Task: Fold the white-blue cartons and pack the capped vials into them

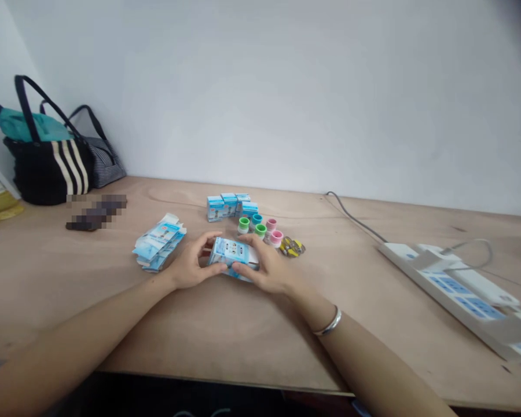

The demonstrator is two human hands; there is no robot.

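Between both hands is a light blue and white cardboard box (233, 250), its printed face turned up. My left hand (195, 260) grips its left end, thumb along the near edge. My right hand (267, 266) closes round the right end in the same way. Left of them lies a stack of flattened blue boxes (160, 238). Just beyond the held box stand several small round containers with green, blue and pink rims, among them a green one (244, 225) and a pink one (276, 238). Yellow and clear small pieces (292, 247) lie beside my right hand.
Several formed blue boxes (216, 208) stand behind the containers. A power strip (451, 295) with plugged-in cables runs along the right side. At the back left are a black striped bag (47, 168), a grey bag (106, 162) and a blurred dark object (96, 213) on the wooden table (373, 313).
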